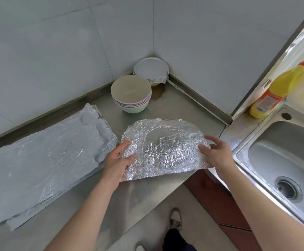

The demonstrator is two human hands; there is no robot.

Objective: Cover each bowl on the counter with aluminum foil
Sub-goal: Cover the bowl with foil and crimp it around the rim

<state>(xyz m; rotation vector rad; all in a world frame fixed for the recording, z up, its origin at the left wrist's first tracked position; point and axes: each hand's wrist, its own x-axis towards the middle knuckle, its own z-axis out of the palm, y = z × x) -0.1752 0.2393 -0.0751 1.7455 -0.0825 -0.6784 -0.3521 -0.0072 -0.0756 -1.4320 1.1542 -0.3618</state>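
Both hands grip a crinkled foil sheet [162,147], shiny and domed in the middle, by its side edges: left hand [117,160] at its 9 o'clock, right hand [214,153] at its 3 o'clock, above the brushed-steel tabletop [147,189]. Flat foil sheets [44,160] lie stacked at 9 o'clock. At 12 o'clock stand round nested bowls [131,93], with a foil-covered bowl [151,69] just behind, in the corner.
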